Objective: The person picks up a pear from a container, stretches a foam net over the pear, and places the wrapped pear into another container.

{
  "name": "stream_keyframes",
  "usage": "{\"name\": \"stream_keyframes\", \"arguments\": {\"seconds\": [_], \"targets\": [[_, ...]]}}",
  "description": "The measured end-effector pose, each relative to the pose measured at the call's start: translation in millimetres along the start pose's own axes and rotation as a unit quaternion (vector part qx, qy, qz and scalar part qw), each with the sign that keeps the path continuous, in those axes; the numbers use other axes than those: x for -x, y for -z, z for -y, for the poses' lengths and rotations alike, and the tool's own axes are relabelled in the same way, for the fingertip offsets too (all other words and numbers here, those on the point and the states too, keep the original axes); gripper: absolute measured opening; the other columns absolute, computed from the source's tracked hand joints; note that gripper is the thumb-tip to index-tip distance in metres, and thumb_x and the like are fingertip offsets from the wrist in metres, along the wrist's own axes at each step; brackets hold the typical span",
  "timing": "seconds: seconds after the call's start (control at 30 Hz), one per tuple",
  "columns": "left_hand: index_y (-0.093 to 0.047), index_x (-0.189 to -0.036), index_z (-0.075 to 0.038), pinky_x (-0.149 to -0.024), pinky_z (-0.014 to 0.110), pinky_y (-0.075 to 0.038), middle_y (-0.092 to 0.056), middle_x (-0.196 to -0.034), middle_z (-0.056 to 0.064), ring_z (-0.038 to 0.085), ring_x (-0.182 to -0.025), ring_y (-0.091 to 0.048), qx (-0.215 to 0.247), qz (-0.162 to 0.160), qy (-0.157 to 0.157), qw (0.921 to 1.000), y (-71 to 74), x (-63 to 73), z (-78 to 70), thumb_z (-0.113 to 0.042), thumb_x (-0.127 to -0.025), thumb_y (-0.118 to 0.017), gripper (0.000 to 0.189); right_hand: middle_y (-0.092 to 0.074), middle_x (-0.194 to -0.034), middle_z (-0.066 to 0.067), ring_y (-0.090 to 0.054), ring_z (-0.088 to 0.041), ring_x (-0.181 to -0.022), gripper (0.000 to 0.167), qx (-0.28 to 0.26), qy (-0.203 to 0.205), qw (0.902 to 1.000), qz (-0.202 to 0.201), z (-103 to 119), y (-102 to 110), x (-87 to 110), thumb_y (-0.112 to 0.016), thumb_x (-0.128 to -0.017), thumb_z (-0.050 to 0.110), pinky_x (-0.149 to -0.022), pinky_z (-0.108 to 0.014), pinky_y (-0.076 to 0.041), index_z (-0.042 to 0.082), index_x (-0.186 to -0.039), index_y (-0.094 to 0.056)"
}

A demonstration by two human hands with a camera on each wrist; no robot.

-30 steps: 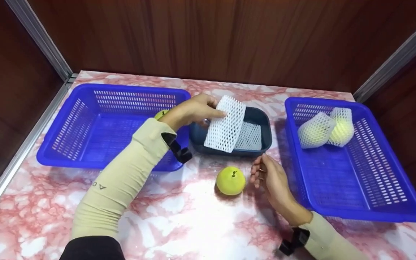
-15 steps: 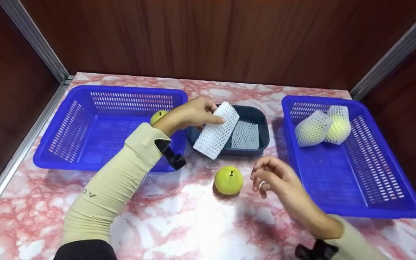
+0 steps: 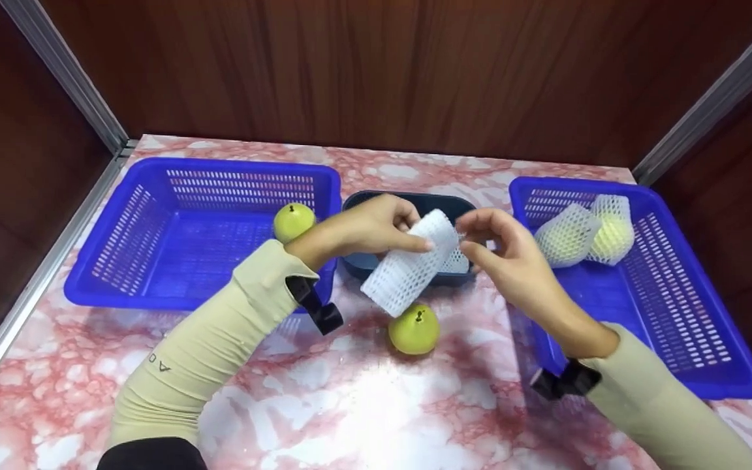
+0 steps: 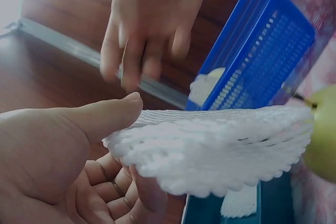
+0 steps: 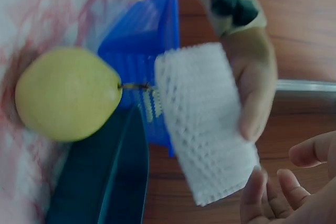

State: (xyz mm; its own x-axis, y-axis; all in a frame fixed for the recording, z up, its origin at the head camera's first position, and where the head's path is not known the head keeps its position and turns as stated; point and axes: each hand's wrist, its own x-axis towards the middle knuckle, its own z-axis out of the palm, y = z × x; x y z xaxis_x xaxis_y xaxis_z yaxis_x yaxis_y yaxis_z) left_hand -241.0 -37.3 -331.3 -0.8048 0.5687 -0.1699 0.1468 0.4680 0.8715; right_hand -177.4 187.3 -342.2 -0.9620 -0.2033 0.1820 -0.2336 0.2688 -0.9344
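My left hand (image 3: 376,225) pinches a white foam net sleeve (image 3: 405,274) between thumb and fingers, holding it slanted above the front of a dark teal tray (image 3: 358,262). In the left wrist view the mouth of the sleeve (image 4: 210,156) shows, slightly spread. My right hand (image 3: 519,264) hovers close to the sleeve's upper right end, fingers loosely bent and holding nothing. A yellow-green pear (image 3: 413,333) sits upright on the table just under the sleeve's lower end. Another net sleeve (image 3: 457,261) lies in the tray, partly hidden.
On the left, a blue basket (image 3: 154,299) holds a pear (image 3: 294,220) near my left wrist. Another blue basket (image 3: 709,313) on the right contains two netted fruits (image 3: 568,235). Brown wood-look panels (image 3: 389,78) enclose the table's back and sides.
My left hand has brought the sleeve down and forward, toward the pear. My right hand has risen from beside the pear to the sleeve's upper end.
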Motion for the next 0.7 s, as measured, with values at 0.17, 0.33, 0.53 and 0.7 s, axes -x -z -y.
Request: {"name": "stream_keyframes", "arguments": {"seconds": [0.17,0.33,0.53,0.7], "targets": [[-0.061,-0.093,-0.005,-0.05,0.021,-0.048,-0.062,-0.077,0.0,0.008,-0.062,-0.059,0.004,-0.007,-0.016,0.9998,-6.4,1.9,-1.9,-0.02,-0.091,-0.079,0.023,-0.063,-0.115,-0.015,-0.058,-0.02,-0.105,0.028,0.047,0.009,0.9988,-0.012,-9.7,-5.8,-10.1,-0.066,-0.093,-0.003,-0.081,-0.02,-0.051,-0.005,-0.121,-0.06],[-0.06,-0.091,-0.007,-0.049,0.023,-0.049,-0.059,-0.073,-0.002,0.008,-0.058,-0.056,-0.006,-0.036,-0.012,0.9993,-8.1,0.9,-0.6,-0.022,-0.089,-0.08,0.025,-0.064,-0.107,-0.013,-0.06,-0.017,-0.098,0.027,0.053,0.008,0.9983,-0.023,-15.9,-8.9,-13.7,-0.07,-0.092,0.0,-0.08,-0.021,-0.051,-0.005,-0.118,-0.061],[-0.06,-0.091,-0.008,-0.047,0.021,-0.048,-0.058,-0.072,-0.003,0.007,-0.057,-0.055,-0.004,-0.049,-0.012,0.9987,-9.8,0.0,1.1,-0.022,-0.088,-0.081,0.026,-0.064,-0.088,-0.004,-0.058,-0.011,-0.079,0.024,0.052,-0.026,0.9981,-0.019,-17.3,-9.0,-16.4,-0.073,-0.092,0.005,-0.063,-0.019,-0.046,-0.003,-0.111,-0.062],[-0.065,-0.098,-0.005,-0.059,0.022,-0.05,-0.062,-0.08,0.0,0.008,-0.068,-0.057,0.017,-0.049,-0.033,0.9981,-9.7,-0.8,2.5,-0.027,-0.099,-0.069,0.022,-0.061,-0.084,-0.001,-0.055,-0.009,-0.075,0.011,0.013,-0.03,0.9993,-0.017,-19.5,-9.7,-18.5,-0.068,-0.096,0.003,-0.062,-0.019,-0.046,-0.004,-0.103,-0.063]]}}
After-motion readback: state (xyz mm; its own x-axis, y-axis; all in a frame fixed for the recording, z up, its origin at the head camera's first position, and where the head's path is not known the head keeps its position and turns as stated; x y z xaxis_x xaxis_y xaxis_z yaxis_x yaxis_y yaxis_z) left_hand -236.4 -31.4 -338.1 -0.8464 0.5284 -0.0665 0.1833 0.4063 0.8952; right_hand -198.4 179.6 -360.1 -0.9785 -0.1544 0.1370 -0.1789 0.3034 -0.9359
